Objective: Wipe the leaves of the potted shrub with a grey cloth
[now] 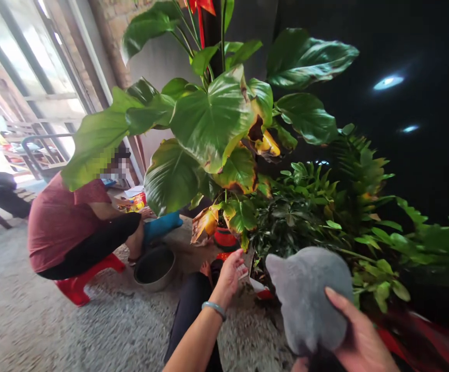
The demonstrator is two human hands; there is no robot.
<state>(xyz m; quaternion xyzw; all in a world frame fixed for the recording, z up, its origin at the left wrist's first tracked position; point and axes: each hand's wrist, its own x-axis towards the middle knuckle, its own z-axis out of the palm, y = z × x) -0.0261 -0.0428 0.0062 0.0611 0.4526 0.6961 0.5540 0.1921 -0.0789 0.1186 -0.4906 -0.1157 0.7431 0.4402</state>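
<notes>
A grey plush toy (311, 302) with small stubby bumps along its edge is held up at the lower right. My right hand (358, 330) grips it, the thumb pressed on its near face and the other fingers mostly hidden behind. To the left, my left hand (230, 279) reaches forward with loosely bent fingers apart and nothing visible in them. A pale green bangle (214, 310) circles that wrist. Just beyond the fingertips hang the lower leaves of a large-leaved potted plant (212, 116), some browned and yellow. Its red pot (225, 237) shows behind the hand.
At left a person (69, 222) sits bent over on a red stool (80, 281), beside a dark round basin (155, 268). Bushy green plants (305, 212) fill the right side before a dark wall. Rough concrete floor (108, 330) lies below.
</notes>
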